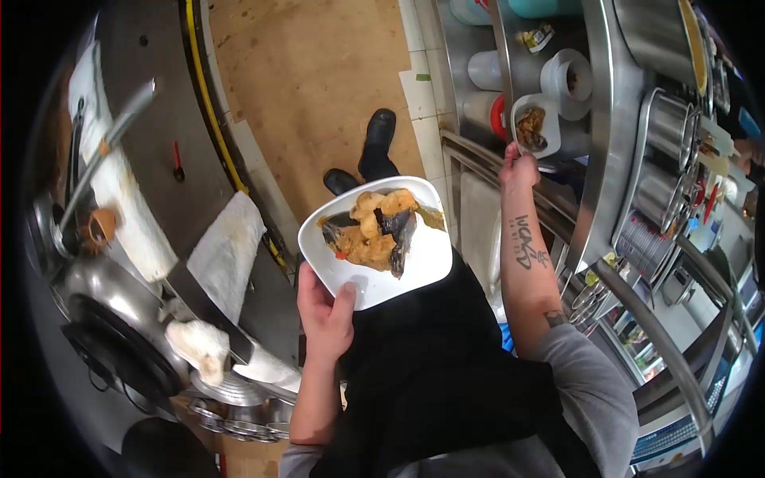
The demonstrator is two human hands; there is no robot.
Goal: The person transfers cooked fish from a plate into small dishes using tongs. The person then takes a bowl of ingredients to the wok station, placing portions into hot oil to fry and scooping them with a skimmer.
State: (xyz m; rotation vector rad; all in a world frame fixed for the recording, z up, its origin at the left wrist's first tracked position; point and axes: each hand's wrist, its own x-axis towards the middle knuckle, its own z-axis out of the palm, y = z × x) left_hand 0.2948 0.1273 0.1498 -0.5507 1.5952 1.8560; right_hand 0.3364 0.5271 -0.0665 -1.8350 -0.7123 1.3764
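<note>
My left hand [325, 317] grips the near edge of a white square dish [424, 275], thumb over the rim. In the dish lie chunks of food [368, 241] in a yellowish-brown sauce, with dark skin-like pieces that look like fish. To the right, my right hand [520, 168] reaches to a steel shelf and is closed on the edge of a second white dish [551, 127]. That dish holds similar brown food [530, 127]. Beside it on the shelf stands a round white container [567, 80] with a little dark content inside.
White tubs [484, 70] and a red-rimmed container [481, 111] occupy the right shelving. Metal rails [550, 211] run beside my right arm. At left, a steel counter [155, 76] carries white towels [227, 247], a red-handled utensil [178, 163] and a large metal pan [119, 295].
</note>
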